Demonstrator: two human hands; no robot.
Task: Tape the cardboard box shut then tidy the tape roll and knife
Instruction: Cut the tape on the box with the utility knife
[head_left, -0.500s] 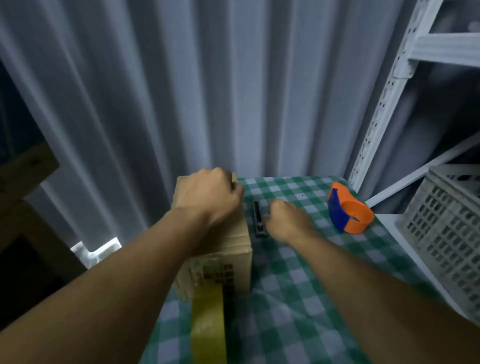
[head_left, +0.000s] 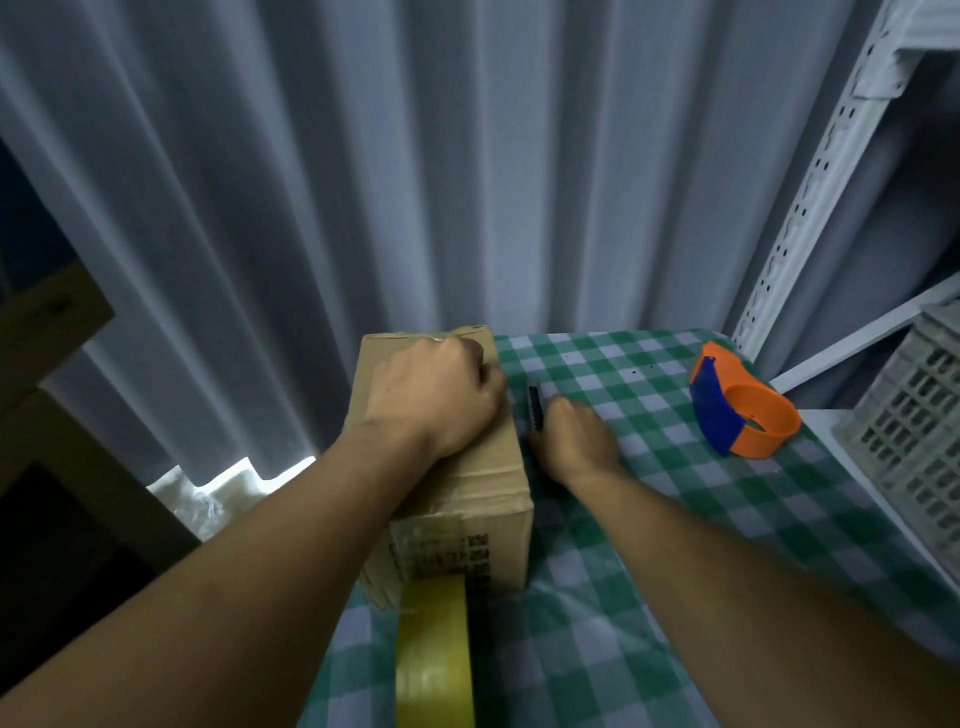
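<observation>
The cardboard box (head_left: 483, 483) stands at the left edge of the green checked table (head_left: 649, 571), flaps closed. My left hand (head_left: 436, 400) lies on its top, fingers curled over the right upper edge. A band of yellow tape (head_left: 434, 665) runs from the box's near face down towards me and out of frame; no roll shows at its end. The dark knife (head_left: 535, 405) lies flat on the cloth just right of the box. My right hand (head_left: 576, 441) is closed over its near end. An orange and blue tape holder (head_left: 737, 415) lies at the far right.
A grey curtain (head_left: 467, 182) hangs behind the table. A white metal shelf upright (head_left: 810, 176) stands at the right, with a grey plastic crate (head_left: 919, 452) beside the table. Brown cardboard (head_left: 47, 322) stands at the left.
My right hand has closed over the near end of the knife. My left hand stays on the box top.
</observation>
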